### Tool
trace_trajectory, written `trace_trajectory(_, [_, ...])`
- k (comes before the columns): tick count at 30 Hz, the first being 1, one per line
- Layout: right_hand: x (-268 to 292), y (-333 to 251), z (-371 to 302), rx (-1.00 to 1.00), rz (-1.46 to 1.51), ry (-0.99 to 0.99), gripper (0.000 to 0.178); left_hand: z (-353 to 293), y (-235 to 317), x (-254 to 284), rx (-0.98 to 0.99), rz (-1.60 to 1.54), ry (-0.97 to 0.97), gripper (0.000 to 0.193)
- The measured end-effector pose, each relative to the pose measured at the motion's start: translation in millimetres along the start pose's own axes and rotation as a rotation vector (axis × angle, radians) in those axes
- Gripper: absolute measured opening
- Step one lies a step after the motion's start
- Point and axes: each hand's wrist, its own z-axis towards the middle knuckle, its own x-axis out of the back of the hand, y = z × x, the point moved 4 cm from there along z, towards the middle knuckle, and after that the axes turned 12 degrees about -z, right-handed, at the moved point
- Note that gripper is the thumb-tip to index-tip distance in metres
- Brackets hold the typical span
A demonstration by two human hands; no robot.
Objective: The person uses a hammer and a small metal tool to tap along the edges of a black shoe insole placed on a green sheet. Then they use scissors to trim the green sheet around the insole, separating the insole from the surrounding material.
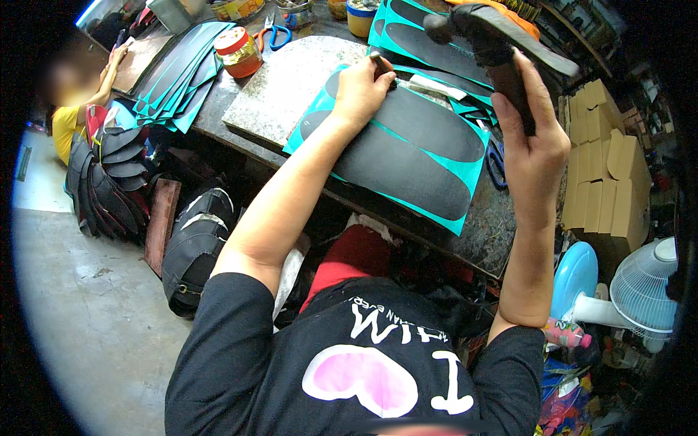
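Short dark rod (379, 63): the left hand (361, 91) is gripping it, fingers partly hiding it, over the smooth teal sheet with black ovals (407, 171).
Brown-handled, dark-headed hammer (498, 54): the right hand (534, 142) is gripping its handle, raised right of the sheet; some fingers are hiding behind it.
Pale speckled slab (269, 94): lying partly under the sheet.
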Motion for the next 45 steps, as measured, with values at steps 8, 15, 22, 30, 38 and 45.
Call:
trace_trajectory(8, [-28.7,13.3,-19.5,-0.066,-0.420,-0.254,0.045,-0.1,7.0,-8.4,-0.213,0.176,0.077,0.010])
trace_trajectory(15, [6.5,6.2,-1.2,0.055,-0.110,0.026,0.041,4.3,-3.9,-7.6,0.026,-0.037,-0.044,0.011])
trace_trajectory(22, [-23.6,14.8,-23.2,-0.150,-0.344,-0.289,0.042,-0.3,15.2,-25.3,-0.290,0.194,-0.136,0.015])
trace_trajectory(30, [17.3,12.5,-6.0,-0.021,-0.066,-0.028,0.039,4.0,-3.0,-19.3,0.076,-0.202,-0.095,0.013])
trace_trajectory(38, [-10.0,19.9,-20.4,-0.101,-0.372,-0.216,0.043,-4.0,19.9,-33.6,-0.277,0.206,-0.081,0.013])
trace_trajectory(45, [24.9,11.0,-5.3,-0.003,-0.010,0.068,0.040,-0.9,5.5,-33.6,-0.046,-0.112,-0.127,0.012])
